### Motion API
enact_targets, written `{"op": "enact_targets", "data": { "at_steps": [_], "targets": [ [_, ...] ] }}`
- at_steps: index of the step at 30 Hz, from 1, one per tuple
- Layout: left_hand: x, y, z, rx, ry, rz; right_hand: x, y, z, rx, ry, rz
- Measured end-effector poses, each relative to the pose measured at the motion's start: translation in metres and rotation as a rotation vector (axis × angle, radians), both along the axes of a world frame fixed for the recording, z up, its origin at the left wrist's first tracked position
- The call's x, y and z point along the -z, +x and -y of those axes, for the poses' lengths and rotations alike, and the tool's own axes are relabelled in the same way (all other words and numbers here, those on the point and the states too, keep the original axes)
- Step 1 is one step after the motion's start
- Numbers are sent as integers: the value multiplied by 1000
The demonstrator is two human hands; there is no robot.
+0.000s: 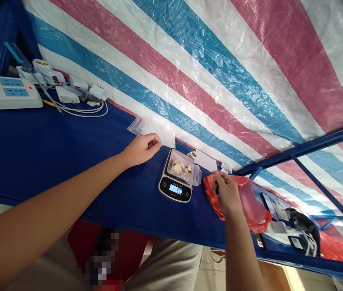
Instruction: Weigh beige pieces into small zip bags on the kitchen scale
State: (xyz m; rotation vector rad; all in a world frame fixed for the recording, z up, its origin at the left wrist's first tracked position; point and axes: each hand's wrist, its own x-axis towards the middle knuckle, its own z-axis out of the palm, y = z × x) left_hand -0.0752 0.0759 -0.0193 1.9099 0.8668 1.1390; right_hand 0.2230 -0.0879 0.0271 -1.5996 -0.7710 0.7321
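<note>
A small digital scale (175, 190) sits on the blue table with its display lit. On its pan lies a clear plastic bag (186, 171) with several pale, dried-looking pieces (177, 166) inside; the bag's end hangs over the right side. My left hand (143, 149) hovers to the left of the scale, thumb and fingers closed, and what they hold, if anything, is hidden. At the right, my right hand (226, 192) is over a red plastic bag (251, 202). Its fingers are curled closed, with something small and dark showing by them that I cannot make out.
A white power strip (9, 95) and several chargers with cables (68, 93) stand at the back left. Behind the scale are an empty zip bag (137, 125) and white paper (163, 133). A striped plastic sheet (189, 81) hangs behind; a blue frame (325, 188) stands right.
</note>
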Motion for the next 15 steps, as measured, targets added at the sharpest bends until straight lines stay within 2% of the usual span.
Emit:
{"op": "enact_targets", "data": {
  "at_steps": [4, 8, 11, 15],
  "targets": [
    [-3, -2, 0, -32, 8, 13, 23, -1, 9, -13, 50, -325],
    [-2, -3, -2, -47, 10, 21, 34, -4, 15, 41, 79, -555],
    [-1, -3, -3, -40, 11, 5, 37, -6, 18, 146, 97, -625],
    [0, -3, -3, -34, 14, -11, 35, -10, 23, 253, 110, -616]
  ]
}}
